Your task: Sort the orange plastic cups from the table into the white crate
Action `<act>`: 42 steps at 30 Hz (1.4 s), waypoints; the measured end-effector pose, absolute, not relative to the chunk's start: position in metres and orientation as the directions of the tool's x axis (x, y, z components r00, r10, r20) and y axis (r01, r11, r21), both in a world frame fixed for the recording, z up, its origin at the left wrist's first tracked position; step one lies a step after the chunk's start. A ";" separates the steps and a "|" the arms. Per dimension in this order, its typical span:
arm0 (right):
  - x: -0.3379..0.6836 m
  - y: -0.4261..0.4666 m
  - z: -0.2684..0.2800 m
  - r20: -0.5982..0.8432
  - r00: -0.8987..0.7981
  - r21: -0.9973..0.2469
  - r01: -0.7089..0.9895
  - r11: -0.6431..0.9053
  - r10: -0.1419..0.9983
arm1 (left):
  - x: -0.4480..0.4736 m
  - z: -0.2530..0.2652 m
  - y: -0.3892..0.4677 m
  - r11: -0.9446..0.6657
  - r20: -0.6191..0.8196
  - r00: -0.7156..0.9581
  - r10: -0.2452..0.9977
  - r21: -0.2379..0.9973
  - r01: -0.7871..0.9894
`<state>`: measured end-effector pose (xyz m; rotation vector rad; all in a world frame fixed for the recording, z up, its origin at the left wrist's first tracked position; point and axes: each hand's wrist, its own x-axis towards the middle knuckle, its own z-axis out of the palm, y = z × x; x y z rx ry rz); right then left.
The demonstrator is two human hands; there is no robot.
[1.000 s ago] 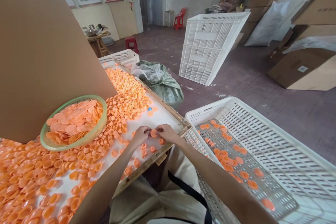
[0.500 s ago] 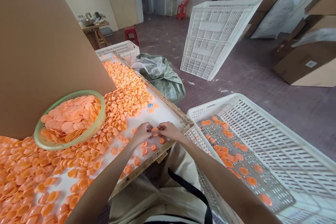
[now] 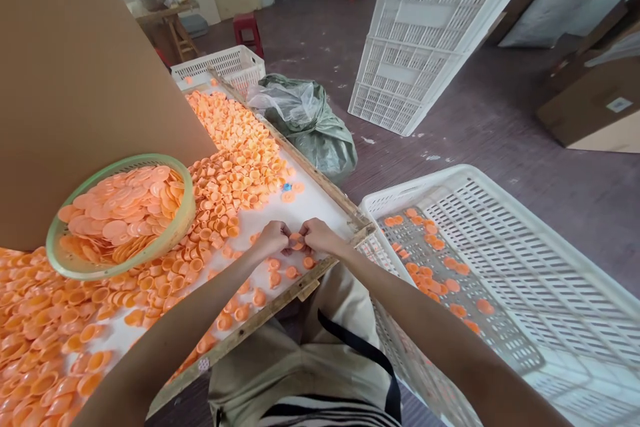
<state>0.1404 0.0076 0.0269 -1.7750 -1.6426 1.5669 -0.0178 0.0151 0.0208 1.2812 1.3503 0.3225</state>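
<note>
Between my two hands, near the table's front corner, is a small round orange plastic piece (image 3: 297, 241). My left hand (image 3: 275, 239) grips its left side with closed fingers. On the other side my right hand (image 3: 320, 237) pinches it, fingers curled. Several small orange plastic cups (image 3: 274, 279) lie loose on the white tabletop (image 3: 260, 221) just below my hands. A large heap of the same cups (image 3: 235, 160) spreads to the left and back. Flat orange discs (image 3: 125, 203) fill a green-rimmed basket (image 3: 187, 213) standing among the cups.
To my right stands a white plastic crate (image 3: 480, 180) with scattered orange pieces (image 3: 425, 280) inside. Stacked white crates (image 3: 400, 47) lean beyond it. A green sack (image 3: 325, 127) sits against the table's wooden edge (image 3: 320, 180). A cardboard sheet (image 3: 90, 80) rises at left.
The camera view has tilted down a little. My hands stay at the same spot, with fingers curled more tightly around the orange piece.
</note>
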 end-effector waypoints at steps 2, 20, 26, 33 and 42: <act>0.140 0.013 0.030 -0.529 -0.242 -0.739 0.603 -0.301 0.813 | -0.017 0.019 0.020 0.413 -0.576 0.276 0.770 0.778 0.473; 0.138 -0.006 0.026 -0.508 -0.240 -0.829 0.395 -0.395 0.827 | -0.009 0.026 -0.006 0.397 -0.504 0.191 0.842 0.819 0.413; 0.200 -0.030 0.050 0.010 0.104 -0.944 0.330 -0.025 0.995 | -0.031 0.028 -0.028 0.012 -0.120 0.245 0.962 0.915 0.402; 0.378 -0.099 -0.014 0.026 0.702 -0.716 0.509 -0.477 0.712 | -0.098 0.039 -0.043 -0.142 0.087 0.113 0.990 0.699 0.701; 0.363 -0.125 -0.062 -0.051 0.622 -0.667 0.562 -0.490 0.782 | -0.087 0.026 0.042 -0.409 0.189 0.392 0.900 0.061 0.910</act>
